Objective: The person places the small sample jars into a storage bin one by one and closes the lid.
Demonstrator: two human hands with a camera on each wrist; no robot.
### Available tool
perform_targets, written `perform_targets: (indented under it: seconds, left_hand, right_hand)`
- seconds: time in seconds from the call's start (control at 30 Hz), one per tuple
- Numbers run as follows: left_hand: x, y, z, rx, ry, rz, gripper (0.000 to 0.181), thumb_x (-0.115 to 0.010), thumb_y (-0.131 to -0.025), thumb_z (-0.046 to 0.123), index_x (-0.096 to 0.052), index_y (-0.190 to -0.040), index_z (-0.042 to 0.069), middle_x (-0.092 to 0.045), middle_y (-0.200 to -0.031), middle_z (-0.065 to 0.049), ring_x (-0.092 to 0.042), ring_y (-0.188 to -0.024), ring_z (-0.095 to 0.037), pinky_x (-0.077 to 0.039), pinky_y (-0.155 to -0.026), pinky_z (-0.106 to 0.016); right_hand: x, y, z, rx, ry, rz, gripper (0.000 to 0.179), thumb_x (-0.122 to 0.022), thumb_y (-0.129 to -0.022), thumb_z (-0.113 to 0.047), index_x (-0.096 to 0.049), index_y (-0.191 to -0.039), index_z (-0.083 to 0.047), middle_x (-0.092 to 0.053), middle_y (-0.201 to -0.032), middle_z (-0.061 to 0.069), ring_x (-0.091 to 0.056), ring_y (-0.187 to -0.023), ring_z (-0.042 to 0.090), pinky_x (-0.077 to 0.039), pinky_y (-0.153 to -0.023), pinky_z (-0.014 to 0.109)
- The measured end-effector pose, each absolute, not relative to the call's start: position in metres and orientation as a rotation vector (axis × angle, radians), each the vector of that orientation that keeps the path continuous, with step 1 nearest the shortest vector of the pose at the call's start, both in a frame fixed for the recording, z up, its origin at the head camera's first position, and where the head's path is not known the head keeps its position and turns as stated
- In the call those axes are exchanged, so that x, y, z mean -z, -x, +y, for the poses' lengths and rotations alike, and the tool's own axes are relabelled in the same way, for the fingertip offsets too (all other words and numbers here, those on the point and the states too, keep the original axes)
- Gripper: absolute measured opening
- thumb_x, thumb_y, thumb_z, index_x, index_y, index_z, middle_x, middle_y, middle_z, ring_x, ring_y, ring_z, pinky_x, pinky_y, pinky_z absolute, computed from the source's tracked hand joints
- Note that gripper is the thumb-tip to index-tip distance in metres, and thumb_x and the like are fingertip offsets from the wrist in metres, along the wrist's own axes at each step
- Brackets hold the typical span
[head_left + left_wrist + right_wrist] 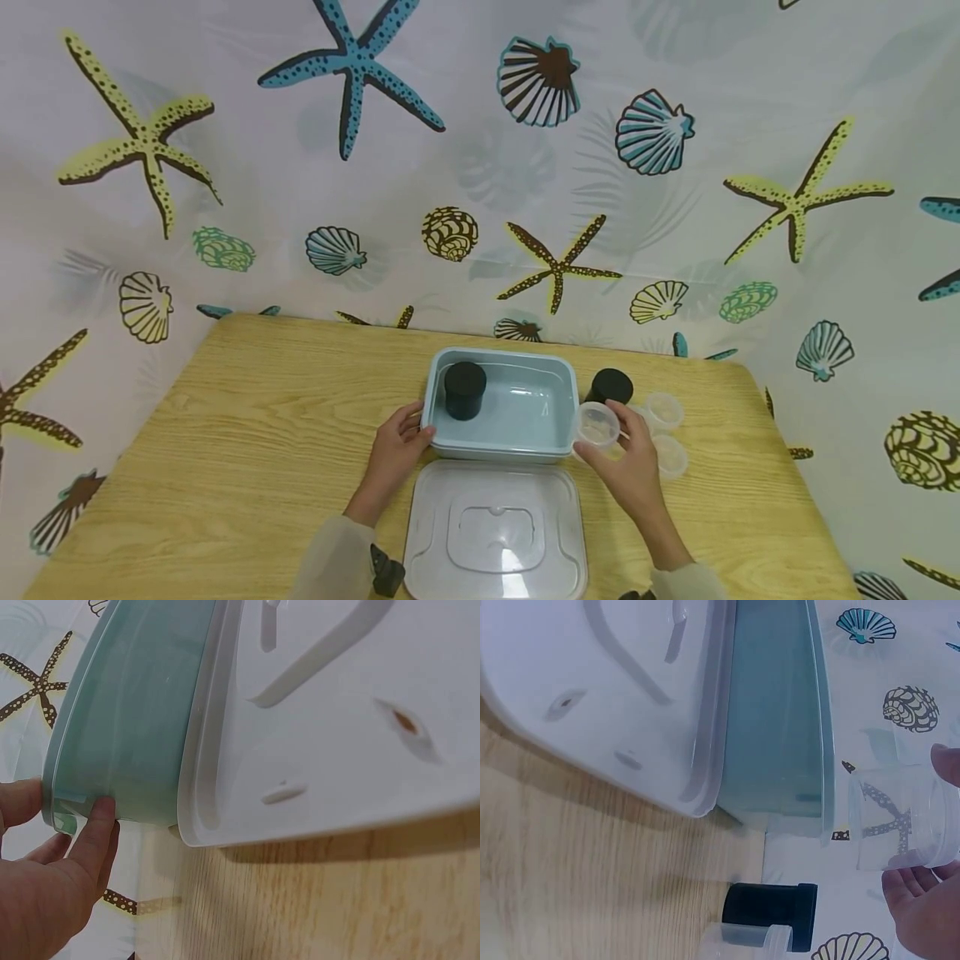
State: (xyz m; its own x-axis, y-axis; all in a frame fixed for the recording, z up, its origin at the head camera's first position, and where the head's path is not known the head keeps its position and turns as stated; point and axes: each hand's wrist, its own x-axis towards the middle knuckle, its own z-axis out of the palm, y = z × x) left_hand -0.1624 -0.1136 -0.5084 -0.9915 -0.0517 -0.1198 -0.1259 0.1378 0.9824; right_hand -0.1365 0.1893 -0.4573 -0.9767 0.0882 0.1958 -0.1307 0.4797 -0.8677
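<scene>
A light blue rectangular bin point(517, 408) stands near the table's middle, a black round container point(465, 387) inside it at the left. My left hand point(399, 442) grips the bin's left edge; in the left wrist view the thumb point(21, 802) lies at the rim and the fingers against the outer wall. Between the fingers and thumb of my right hand point(633, 458) is a small clear plastic cup point(597, 423), held just off the bin's right edge. In the right wrist view the cup point(892, 814) is upright, its wider lip at the fingers.
A translucent white lid point(495, 533) lies flat in front of the bin. Right of the bin stands another black round container point(611, 387), and beside it are more clear cups point(664, 410). A patterned curtain point(465, 167) hangs behind the wooden table point(285, 400).
</scene>
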Motion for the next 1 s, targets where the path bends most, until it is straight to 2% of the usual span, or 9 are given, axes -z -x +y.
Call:
perform_targets:
  seconds: [0.43, 0.7, 1.0]
  left_hand:
    - [0.509, 0.162, -0.113, -2.024, 0.206, 2.313, 0.05, -0.057, -0.093, 0.003, -0.041, -0.141, -0.002, -0.051, -0.134, -0.029, -0.054, -0.12, -0.038, -0.055, -0.089, -0.032]
    - [0.509, 0.161, -0.113, -2.028, 0.213, 2.313, 0.05, -0.057, -0.093, 0.003, -0.041, -0.14, -0.001, -0.051, -0.134, -0.028, -0.054, -0.121, -0.038, -0.054, -0.09, -0.032]
    - [0.509, 0.163, -0.113, -2.031, 0.218, 2.306, 0.05, -0.058, -0.093, 0.003, -0.042, -0.14, -0.001, -0.051, -0.133, -0.028, -0.054, -0.12, -0.038, -0.054, -0.09, -0.034]
  right_hand:
    - [0.456, 0.147, 0.171, -1.548, -0.069, -2.511, 0.067, -0.08, -0.076, -0.012, -0.046, -0.133, -0.001, -0.05, -0.131, 0.016, -0.05, -0.117, 0.03, -0.044, -0.103, 0.048]
    - [0.458, 0.152, 0.161, -1.539, -0.083, -2.516, 0.066, -0.079, -0.075, -0.01, -0.046, -0.132, 0.001, -0.051, -0.129, 0.018, -0.051, -0.115, 0.032, -0.045, -0.1, 0.049]
    - [0.458, 0.159, 0.146, -1.591, -0.101, -2.512, 0.066, -0.078, -0.075, -0.011, -0.046, -0.132, -0.001, -0.05, -0.13, 0.016, -0.049, -0.118, 0.031, -0.044, -0.104, 0.048]
